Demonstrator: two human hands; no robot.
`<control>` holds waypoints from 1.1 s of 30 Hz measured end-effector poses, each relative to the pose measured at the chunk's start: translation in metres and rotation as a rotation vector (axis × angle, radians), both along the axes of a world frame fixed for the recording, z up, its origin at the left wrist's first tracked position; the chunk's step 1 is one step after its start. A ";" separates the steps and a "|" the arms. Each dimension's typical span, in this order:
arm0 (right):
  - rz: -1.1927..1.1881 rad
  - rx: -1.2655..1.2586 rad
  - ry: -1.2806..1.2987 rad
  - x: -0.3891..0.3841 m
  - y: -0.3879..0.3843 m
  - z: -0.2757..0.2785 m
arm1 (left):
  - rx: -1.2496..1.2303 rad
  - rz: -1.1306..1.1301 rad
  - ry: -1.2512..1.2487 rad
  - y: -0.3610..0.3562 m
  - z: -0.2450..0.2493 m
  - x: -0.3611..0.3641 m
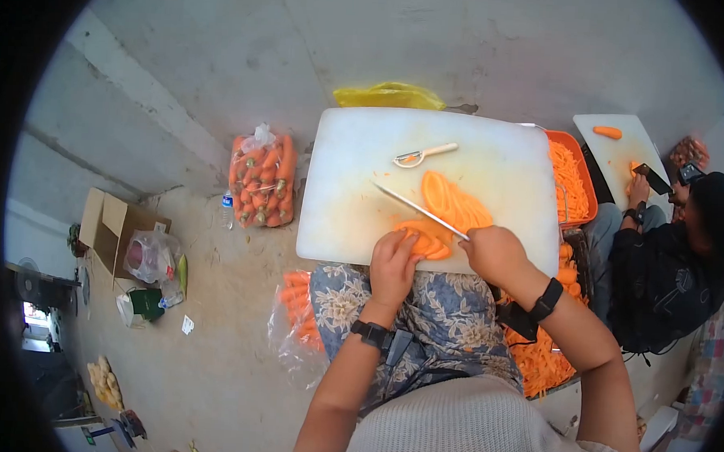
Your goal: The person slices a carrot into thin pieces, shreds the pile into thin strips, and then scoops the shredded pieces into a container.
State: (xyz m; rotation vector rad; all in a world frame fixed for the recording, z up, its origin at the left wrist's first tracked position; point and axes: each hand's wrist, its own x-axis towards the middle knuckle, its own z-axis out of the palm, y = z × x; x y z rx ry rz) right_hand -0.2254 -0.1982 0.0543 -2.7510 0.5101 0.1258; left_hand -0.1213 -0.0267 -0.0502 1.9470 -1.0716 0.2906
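My right hand [498, 252] is closed round the handle of a knife [419, 208], whose blade reaches up and left over the white cutting board [341, 160]. Under my left hand [393, 264] lie overlapping carrot slices [430, 241] near the board's front edge; the fingers curl on them and hold them down. A second fan of carrot slices [452, 199] spreads just beyond the blade. Farther up the board rests a peeler [426, 154] with a pale handle and a bit of orange in its head.
To the right, an orange basket [593, 200] holds shredded carrot [568, 178]. A co-worker [676, 248] cuts at another board [623, 157]. Bagged carrots [260, 181] and a water bottle [227, 210] stand left of my board. An open cardboard box [120, 223] is farther left.
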 end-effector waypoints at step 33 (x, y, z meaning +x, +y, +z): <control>-0.041 0.024 0.006 0.001 0.001 -0.014 | -0.013 0.009 -0.024 0.001 -0.002 0.000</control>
